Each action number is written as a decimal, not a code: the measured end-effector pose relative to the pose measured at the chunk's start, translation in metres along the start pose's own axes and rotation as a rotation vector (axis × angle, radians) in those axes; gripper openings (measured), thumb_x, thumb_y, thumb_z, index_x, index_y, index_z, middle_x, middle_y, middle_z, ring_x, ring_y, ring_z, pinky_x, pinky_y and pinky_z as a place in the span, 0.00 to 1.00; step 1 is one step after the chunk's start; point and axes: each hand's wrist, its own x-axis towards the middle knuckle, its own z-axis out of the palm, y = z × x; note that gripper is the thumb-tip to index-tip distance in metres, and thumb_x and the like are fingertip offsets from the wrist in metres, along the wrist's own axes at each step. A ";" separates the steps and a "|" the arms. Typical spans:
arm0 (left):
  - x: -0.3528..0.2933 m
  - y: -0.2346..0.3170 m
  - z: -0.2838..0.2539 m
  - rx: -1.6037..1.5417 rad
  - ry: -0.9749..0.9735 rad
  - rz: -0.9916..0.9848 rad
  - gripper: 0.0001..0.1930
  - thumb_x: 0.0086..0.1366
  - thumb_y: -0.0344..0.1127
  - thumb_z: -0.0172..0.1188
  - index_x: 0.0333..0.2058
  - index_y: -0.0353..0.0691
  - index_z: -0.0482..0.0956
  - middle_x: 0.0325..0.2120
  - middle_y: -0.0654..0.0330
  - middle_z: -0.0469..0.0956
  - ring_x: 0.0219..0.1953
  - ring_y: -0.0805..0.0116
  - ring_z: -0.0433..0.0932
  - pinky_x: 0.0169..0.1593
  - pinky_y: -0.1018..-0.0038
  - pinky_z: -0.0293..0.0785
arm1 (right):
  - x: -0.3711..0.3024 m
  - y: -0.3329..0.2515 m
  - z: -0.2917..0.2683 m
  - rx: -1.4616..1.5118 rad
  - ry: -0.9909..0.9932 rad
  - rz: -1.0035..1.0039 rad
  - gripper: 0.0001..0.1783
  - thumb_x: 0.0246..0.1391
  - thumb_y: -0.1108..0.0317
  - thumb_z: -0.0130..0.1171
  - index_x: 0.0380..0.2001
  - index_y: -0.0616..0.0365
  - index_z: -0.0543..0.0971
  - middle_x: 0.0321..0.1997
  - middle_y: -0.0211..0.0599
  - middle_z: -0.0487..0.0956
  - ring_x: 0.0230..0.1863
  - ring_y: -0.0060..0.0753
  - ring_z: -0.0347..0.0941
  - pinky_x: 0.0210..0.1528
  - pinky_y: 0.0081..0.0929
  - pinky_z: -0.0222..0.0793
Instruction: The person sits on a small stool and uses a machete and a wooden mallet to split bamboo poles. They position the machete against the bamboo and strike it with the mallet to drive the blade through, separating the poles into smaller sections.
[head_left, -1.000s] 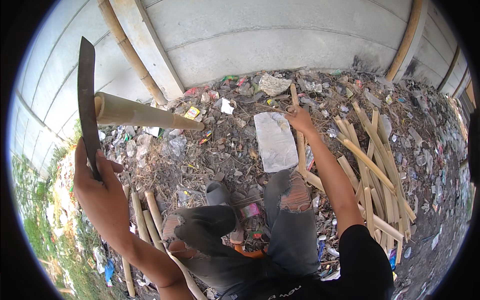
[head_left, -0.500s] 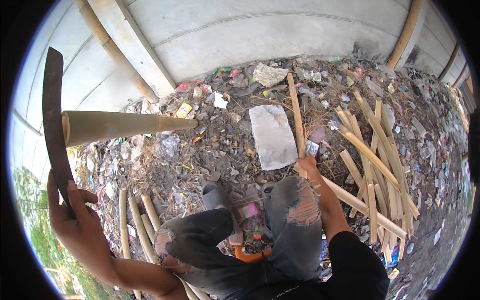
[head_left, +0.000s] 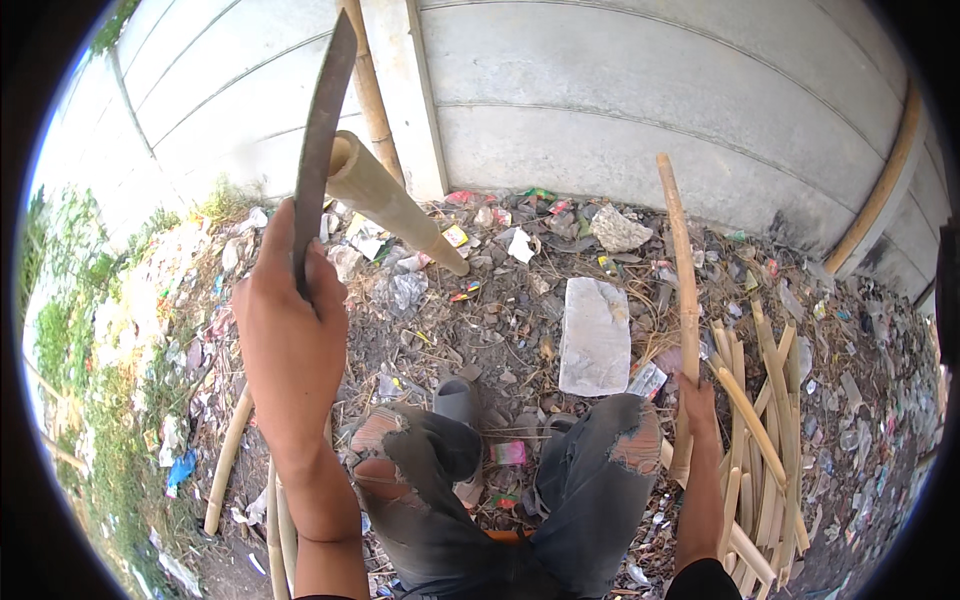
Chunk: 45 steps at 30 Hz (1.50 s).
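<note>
My left hand (head_left: 290, 350) is closed round the handle of a machete (head_left: 324, 150), whose dark blade points up. The blade crosses close to the open upper end of a thick bamboo pole (head_left: 395, 208); whether it is lodged in it I cannot tell. That pole slants down to the littered ground. In my right hand (head_left: 697, 405) is a slimmer bamboo stick (head_left: 682, 260), gripped low and held nearly upright beside my right knee. A pale flat stone slab (head_left: 594, 340) lies left of the stick.
Split bamboo strips (head_left: 775, 440) lie piled at the right. More bamboo lengths (head_left: 228, 460) rest at the left. Beyond the litter stands a concrete wall (head_left: 620, 90) with posts, and a rough rock (head_left: 620, 229) lies near its foot. Green plants (head_left: 75, 380) grow at far left.
The view has shifted left. My left hand and the machete have come up and inward, and the thick pole stands more steeply. My right hand still grips the stick, now further from the slab.
</note>
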 end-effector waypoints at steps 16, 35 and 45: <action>0.001 -0.005 -0.004 -0.141 0.017 0.027 0.17 0.67 0.24 0.55 0.54 0.26 0.75 0.20 0.41 0.76 0.21 0.42 0.77 0.30 0.55 0.71 | -0.160 -0.436 -0.032 0.136 -0.158 -0.948 0.31 0.68 0.36 0.48 0.36 0.58 0.74 0.21 0.30 0.70 0.18 0.21 0.66 0.21 0.22 0.61; 0.090 -0.068 0.036 -0.226 -0.159 0.002 0.18 0.73 0.36 0.54 0.30 0.24 0.79 0.21 0.38 0.79 0.27 0.39 0.81 0.33 0.54 0.74 | -0.181 -0.443 -0.069 0.363 -0.173 -1.016 0.31 0.69 0.36 0.44 0.40 0.57 0.71 0.23 0.29 0.66 0.19 0.21 0.66 0.22 0.19 0.63; 0.089 -0.044 0.030 -0.113 -0.093 -0.017 0.21 0.73 0.36 0.52 0.25 0.22 0.76 0.19 0.34 0.77 0.25 0.34 0.79 0.34 0.49 0.74 | -0.170 -0.428 -0.161 0.400 -0.028 -1.228 0.21 0.72 0.47 0.38 0.40 0.55 0.68 0.26 0.31 0.64 0.24 0.22 0.63 0.28 0.21 0.63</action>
